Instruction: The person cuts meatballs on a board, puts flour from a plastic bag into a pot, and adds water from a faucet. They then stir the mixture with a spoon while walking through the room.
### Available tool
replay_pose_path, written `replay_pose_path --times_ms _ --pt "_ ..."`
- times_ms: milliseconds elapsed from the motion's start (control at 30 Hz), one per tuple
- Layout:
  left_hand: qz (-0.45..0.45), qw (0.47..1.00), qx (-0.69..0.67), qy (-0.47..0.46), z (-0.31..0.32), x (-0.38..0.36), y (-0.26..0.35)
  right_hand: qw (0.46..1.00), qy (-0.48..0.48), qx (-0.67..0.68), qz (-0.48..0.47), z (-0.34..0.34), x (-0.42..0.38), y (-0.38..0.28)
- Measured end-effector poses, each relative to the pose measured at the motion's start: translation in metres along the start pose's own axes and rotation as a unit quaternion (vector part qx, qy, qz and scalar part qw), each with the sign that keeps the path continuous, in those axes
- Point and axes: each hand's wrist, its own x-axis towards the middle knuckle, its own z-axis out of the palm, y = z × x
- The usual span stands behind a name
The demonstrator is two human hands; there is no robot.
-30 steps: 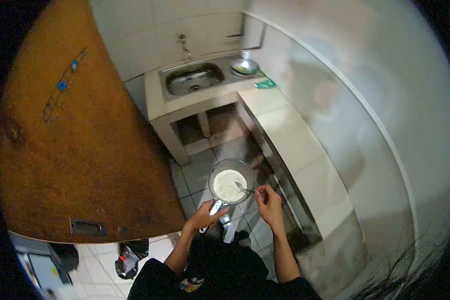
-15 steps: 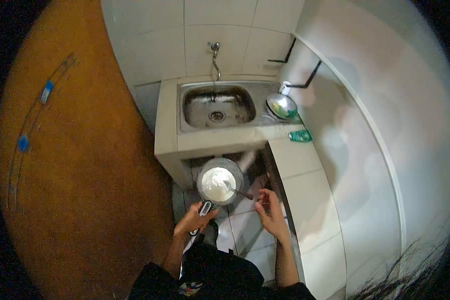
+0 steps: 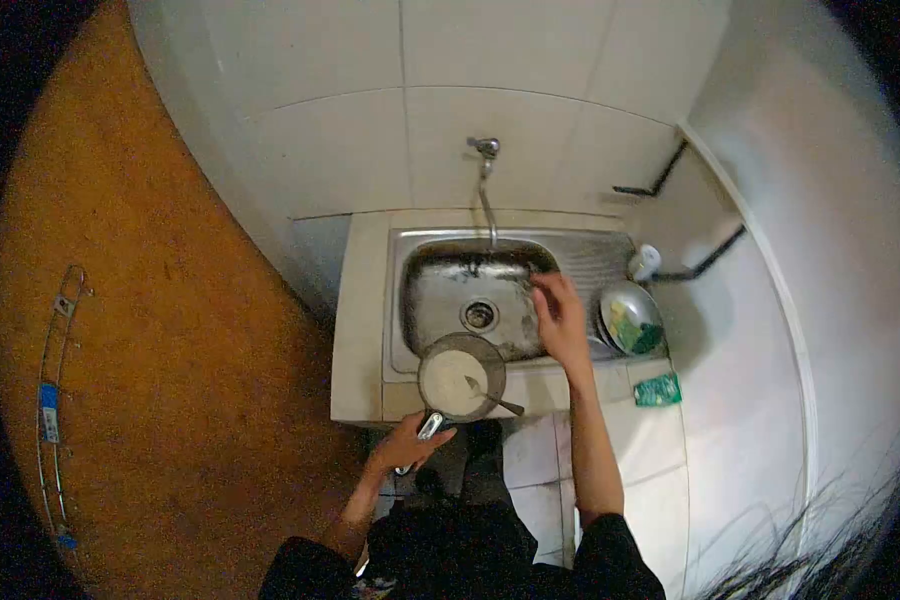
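My left hand [image 3: 407, 446] is wrapped round the handle of a round pan [image 3: 498, 352] holding white contents [image 3: 448, 382]. A spoon [image 3: 505, 404] leans in the pan, its handle sticking out over the right rim. The pan overlaps the front edge of the steel sink [image 3: 440, 310]. Over the sink's right side, my right hand [image 3: 560, 308] reaches forward with its fingers apart and nothing visible in them. The faucet [image 3: 488, 190] is on the wall beyond it.
Right of the basin, a metal bowl [image 3: 630, 318] with green and yellow items sits near a white container [image 3: 644, 262]. A green packet [image 3: 657, 390] lies on the tiled counter [image 3: 640, 430]. Black brackets [image 3: 710, 258] project from the right wall. A wire rack [image 3: 50, 410] is at far left.
The pan has moved forward with my left hand, from before the counter to the sink's front edge. My right hand has moved forward over the basin. The view has shifted.
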Motion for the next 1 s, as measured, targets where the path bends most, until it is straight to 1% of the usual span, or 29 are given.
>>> replay_pose_path --times_ms 33,100,133,167,200,233,267,300,367,400,433,467,500,533,567,600,633,700,733,800,833,867,900,933,967,1000 --pt "-0.005 1.0 -0.002 0.016 0.012 0.007 -0.015 0.999 0.006 -0.013 -0.048 0.013 0.014 0.017" --pt "0.059 0.998 -0.001 0.039 0.016 0.031 -0.042 0.998 -0.039 0.049 -0.023 0.049 0.067 0.039" --pt "0.198 0.97 0.101 0.094 0.01 0.038 -0.032 0.997 -0.047 0.06 -0.034 0.07 0.1 0.054" --pt "0.192 0.97 0.1 0.11 0.01 0.042 -0.022 0.996 -0.034 0.023 -0.084 0.089 0.129 0.069" --pt "0.078 0.993 0.037 0.079 0.013 0.04 0.0 0.991 -0.021 -0.013 -0.13 0.104 0.15 0.083" --pt "-0.032 0.998 -0.029 0.047 0.006 0.045 0.017 0.99 -0.027 -0.003 -0.137 0.117 0.175 0.088" --pt "0.166 0.972 0.101 0.131 0.014 0.076 -0.021 0.988 -0.033 -0.035 -0.144 0.13 0.199 0.101" --pt "-0.019 0.997 -0.033 0.066 0.012 0.075 0.0 0.985 -0.039 -0.073 -0.149 0.14 0.216 0.108" --pt "-0.009 0.995 -0.093 0.041 0.013 0.092 -0.012 0.985 -0.052 -0.07 -0.146 0.154 0.24 0.119" --pt "-0.014 0.994 -0.1 0.044 0.018 0.101 -0.02 0.986 -0.06 -0.078 -0.137 0.158 0.244 0.127" --pt "0.065 0.992 -0.062 0.092 0.022 0.112 -0.029 0.985 -0.069 -0.077 -0.134 0.156 0.245 0.123" --pt "0.144 0.98 -0.023 0.139 0.024 0.119 -0.032 0.987 -0.082 -0.082 -0.111 0.148 0.247 0.109" --pt "0.134 0.981 -0.027 0.138 0.02 0.119 -0.022 0.988 -0.097 -0.085 -0.086 0.144 0.247 0.101" --pt "0.019 0.994 -0.051 0.092 0.012 0.118 -0.007 0.988 -0.102 -0.085 -0.079 0.143 0.246 0.104" --pt "-0.099 0.991 -0.073 0.042 0.008 0.122 0.003 0.988 -0.108 -0.078 -0.076 0.14 0.246 0.112" --pt "-0.105 0.988 -0.11 0.014 0.005 0.125 0.0 0.988 -0.11 -0.073 -0.075 0.138 0.245 0.117" --pt "-0.106 0.988 -0.11 0.007 0.002 0.128 -0.002 0.988 -0.111 -0.078 -0.07 0.134 0.241 0.124" --pt "-0.043 0.993 -0.098 0.055 0.002 0.135 -0.005 0.992 -0.101 -0.024 -0.076 0.121 0.228 0.139" --pt "0.072 0.993 -0.019 0.091 0.009 0.148 -0.039 0.992 -0.104 -0.029 -0.069 0.116 0.224 0.143" --pt "0.052 0.995 -0.014 0.088 0.003 0.151 -0.02 0.988 -0.067 0.087 -0.113 0.104 0.221 0.15" --pt "0.036 0.995 -0.008 0.094 0.001 0.152 -0.014 0.989 -0.065 0.085 -0.105 0.103 0.22 0.153" --pt "0.016 0.996 -0.001 0.083 0.002 0.161 -0.023 0.988 -0.072 0.073 -0.12 0.103 0.222 0.158" --pt "0.015 0.997 0.002 0.079 0.003 0.163 -0.023 0.986 -0.077 0.06 -0.135 0.102 0.225 0.16" --pt "0.002 0.997 -0.02 0.081 0.003 0.169 -0.02 0.987 -0.073 0.059 -0.134 0.101 0.229 0.164" --pt "-0.013 0.996 -0.044 0.076 -0.002 0.172 -0.016 0.985 -0.091 0.097 -0.112 0.101 0.233 0.167" --pt "-0.112 0.992 -0.03 0.056 -0.015 0.165 0.03 0.98 -0.11 0.137 -0.095 0.104 0.236 0.168"
